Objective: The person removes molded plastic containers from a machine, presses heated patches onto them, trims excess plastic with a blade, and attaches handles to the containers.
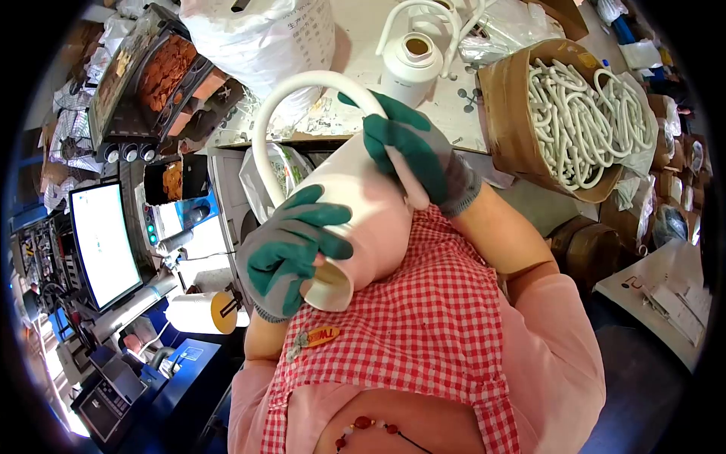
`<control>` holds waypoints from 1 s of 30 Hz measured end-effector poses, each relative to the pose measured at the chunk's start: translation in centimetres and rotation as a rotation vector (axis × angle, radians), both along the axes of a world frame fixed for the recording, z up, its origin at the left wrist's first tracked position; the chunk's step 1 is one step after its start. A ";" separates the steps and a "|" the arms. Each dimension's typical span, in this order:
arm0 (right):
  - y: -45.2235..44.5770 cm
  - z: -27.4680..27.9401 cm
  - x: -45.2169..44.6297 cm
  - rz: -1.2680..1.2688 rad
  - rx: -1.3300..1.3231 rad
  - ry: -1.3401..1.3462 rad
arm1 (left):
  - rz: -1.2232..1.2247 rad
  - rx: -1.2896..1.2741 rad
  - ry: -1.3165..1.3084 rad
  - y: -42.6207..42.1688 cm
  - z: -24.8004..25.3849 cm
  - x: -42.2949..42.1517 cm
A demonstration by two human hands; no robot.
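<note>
A white watering can [370, 216] lies tilted in front of my apron, its round mouth [330, 287] turned down toward me. My left hand [291, 253], in a green and grey glove, grips the can beside that mouth. A long curved tube handle [265, 125] arches over from the can. My right hand [420, 155], gloved the same way, is closed round the can's far side, where the handle's end meets it. Below the right palm a pale tube end [406, 181] sticks out; what it joins is hidden.
On the worktable [355, 41] stand another white watering can [412, 64] and a large white sack [261, 38]. At the right, a cardboard box [503, 113] holds many white curved tubes [567, 121]. A lit monitor [104, 242] and a yellow-white cylinder [200, 312] are at the left.
</note>
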State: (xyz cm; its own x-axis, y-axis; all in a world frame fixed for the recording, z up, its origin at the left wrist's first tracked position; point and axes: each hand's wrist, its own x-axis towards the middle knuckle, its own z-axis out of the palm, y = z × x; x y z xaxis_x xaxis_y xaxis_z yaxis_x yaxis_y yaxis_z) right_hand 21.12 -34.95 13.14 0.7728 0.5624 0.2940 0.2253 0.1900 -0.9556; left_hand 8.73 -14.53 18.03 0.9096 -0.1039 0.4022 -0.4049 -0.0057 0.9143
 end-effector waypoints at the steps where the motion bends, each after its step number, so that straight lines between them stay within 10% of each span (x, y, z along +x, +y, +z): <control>1: 0.2 1.2 -1.2 -0.049 0.021 0.095 | -0.016 -0.028 0.022 0.1 -0.1 -0.1; 3: -0.3 3.1 -1.8 -0.064 -0.044 0.453 | -0.016 -0.038 0.044 0.0 -0.3 -0.2; 12: -0.3 1.8 -2.0 -0.075 0.030 0.311 | -0.030 -0.156 0.116 0.0 -1.7 0.4; 14: -1.7 2.3 -1.5 -0.160 -0.229 -0.578 | -0.029 -0.191 0.168 -1.0 -2.0 1.2; 16: -2.1 1.6 -1.9 -0.243 -0.196 -0.647 | -0.119 -0.230 0.193 -1.6 -2.2 2.8; 20: -8.5 -4.9 -2.3 -0.673 -0.224 0.313 | -0.015 -0.145 0.035 -4.4 -4.0 7.2; 22: -13.6 -8.6 -2.2 -0.891 -0.162 0.246 | 0.283 -0.284 0.136 -5.3 -6.4 11.0; 24: -15.4 -10.1 0.0 -1.176 0.208 0.342 | 0.312 -0.332 0.503 -5.7 -12.3 14.4; 27: -19.1 -17.8 5.8 -1.313 0.069 0.370 | 0.116 -0.559 1.323 -8.8 -25.0 20.3; 30: -19.5 -25.0 12.9 -1.394 0.173 0.291 | 0.100 -0.704 1.532 -13.0 -31.7 27.1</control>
